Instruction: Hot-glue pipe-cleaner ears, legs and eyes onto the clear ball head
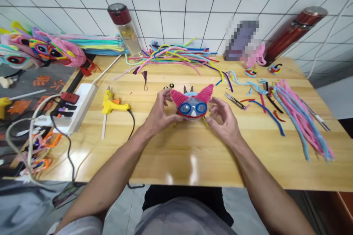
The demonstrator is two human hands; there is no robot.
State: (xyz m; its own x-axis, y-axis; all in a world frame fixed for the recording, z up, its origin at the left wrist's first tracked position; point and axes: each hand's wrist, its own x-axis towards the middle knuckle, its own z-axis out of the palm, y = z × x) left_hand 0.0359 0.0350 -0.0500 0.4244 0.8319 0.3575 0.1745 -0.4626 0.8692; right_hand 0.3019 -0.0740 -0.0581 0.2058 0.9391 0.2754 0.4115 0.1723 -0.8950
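The toy is sitting mid-counter between our hands, already wearing pink ears and blue-rimmed eyes; what it is lacking, we cannot tell. Our right hand is holding its fingers open beside it, while our left hand is touching its side, grip unclear. Its back is hiding from us.

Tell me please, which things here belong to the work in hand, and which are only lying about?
Likely part of the work:
- pink-eared piece, between left hand and right hand
- yellow glue gun
- snips
- pink and blue fuzzy stems

Seemingly just lying about:
- clear bottle
- red flask
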